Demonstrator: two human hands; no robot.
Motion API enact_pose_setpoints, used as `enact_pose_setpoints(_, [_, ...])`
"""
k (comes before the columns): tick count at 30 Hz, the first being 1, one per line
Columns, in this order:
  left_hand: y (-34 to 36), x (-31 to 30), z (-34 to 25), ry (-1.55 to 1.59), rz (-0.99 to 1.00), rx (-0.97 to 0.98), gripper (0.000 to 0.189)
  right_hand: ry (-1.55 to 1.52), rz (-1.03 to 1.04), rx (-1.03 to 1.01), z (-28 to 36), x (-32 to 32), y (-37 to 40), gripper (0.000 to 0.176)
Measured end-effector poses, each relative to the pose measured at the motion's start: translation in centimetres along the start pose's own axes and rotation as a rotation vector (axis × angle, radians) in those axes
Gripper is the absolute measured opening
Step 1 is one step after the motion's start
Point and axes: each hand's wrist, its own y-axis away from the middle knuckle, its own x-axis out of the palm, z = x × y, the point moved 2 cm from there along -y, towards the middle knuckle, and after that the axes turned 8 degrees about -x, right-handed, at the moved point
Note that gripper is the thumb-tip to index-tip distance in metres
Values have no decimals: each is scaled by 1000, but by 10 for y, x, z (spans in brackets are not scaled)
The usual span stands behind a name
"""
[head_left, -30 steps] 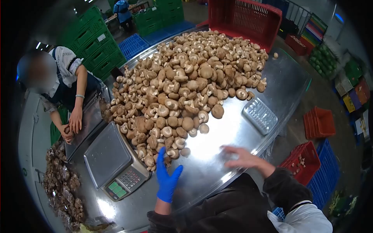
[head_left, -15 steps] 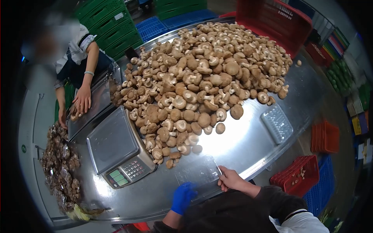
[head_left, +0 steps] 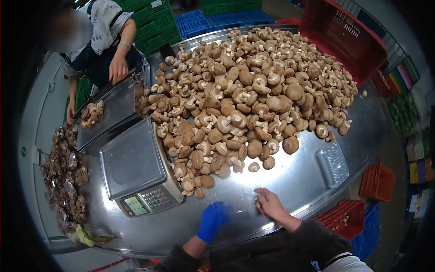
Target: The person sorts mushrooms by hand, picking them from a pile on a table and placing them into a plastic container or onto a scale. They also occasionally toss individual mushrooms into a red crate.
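My left hand (head_left: 214, 222), in a blue glove, hovers over the front of the steel table, its fingers smeared by motion. To its right my bare right hand (head_left: 270, 205) has its fingers curled, thumb and forefinger near each other. Between the two hands, a clear plastic tray (head_left: 240, 211) shows only as faint edges and glints; my right fingers appear closed on its side. Just beyond lies a big heap of shiitake mushrooms (head_left: 253, 97), caps brown and stems pale. One loose mushroom (head_left: 253, 167) sits at the heap's near edge.
A weighing scale (head_left: 136, 165) stands left of the heap. Bagged mushrooms (head_left: 65, 181) pile up at far left. Another clear tray (head_left: 333, 164) lies at right. Across the table, a co-worker's hand (head_left: 118, 68) is near a metal tray (head_left: 111, 113). A red crate (head_left: 342, 38) leans behind.
My view has shifted, with the heap now further right. The clear tray has become harder to see between my hands. The co-worker's hand has lifted away from the mushrooms in the metal tray.
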Motion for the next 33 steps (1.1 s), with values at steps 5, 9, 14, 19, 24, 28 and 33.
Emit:
enact_pose_setpoints(5, [-17, 4, -23, 133, -72, 14, 29, -62, -58, -26, 0, 8, -23, 30])
enact_pose_setpoints(9, [-92, -1, -64, 10, -142, 288, 10, -2, -239, -241, 20, 13, -93, 31])
enact_pose_setpoints(14, [-118, 10, -82, 198, -209, 366, 8, 180, -328, -288, 32, 11, -145, 22])
enact_pose_setpoints(19, [-107, 4, -60, 181, -216, 424, 11, -132, -200, -310, 32, 13, -112, 24])
enact_pose_setpoints(24, [-71, 10, -31, 114, -247, 409, 20, -264, -176, -262, 12, 14, -70, 36])
enact_pose_setpoints(28, [-41, 15, -12, 102, -206, 391, 28, -274, -158, -229, -2, 12, -40, 37])
enact_pose_setpoints(33, [-10, 13, -8, 144, -205, 355, 25, -327, -176, -212, -4, 12, -8, 37])
